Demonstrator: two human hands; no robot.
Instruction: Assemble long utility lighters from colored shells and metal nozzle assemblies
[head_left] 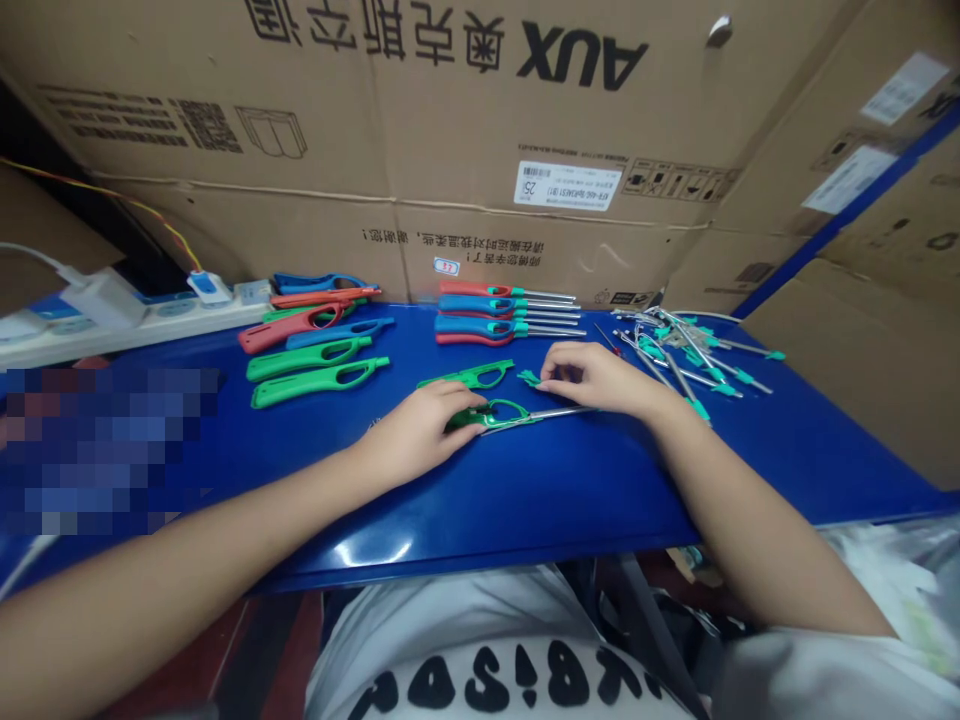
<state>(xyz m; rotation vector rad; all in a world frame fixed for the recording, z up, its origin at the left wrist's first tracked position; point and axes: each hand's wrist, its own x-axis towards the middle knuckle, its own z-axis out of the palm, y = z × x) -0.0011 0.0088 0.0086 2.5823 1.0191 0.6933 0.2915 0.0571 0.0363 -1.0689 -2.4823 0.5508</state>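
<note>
My left hand [424, 430] lies on the blue table [525, 480], its fingers closed on a green lighter handle half [491, 415] with a metal tube in it pointing right. A second green handle half [469, 378] lies just behind it. My right hand [596, 378] rests beside the tube, fingers pinched on a small teal part [529, 378].
Empty handle halves in green, red and blue [315, 335] lie at the left. Assembled lighters [495, 315] are stacked at the back centre. Several metal tubes with teal tips [690, 350] lie at the right. A power strip [127, 315] and cardboard boxes [480, 150] stand behind.
</note>
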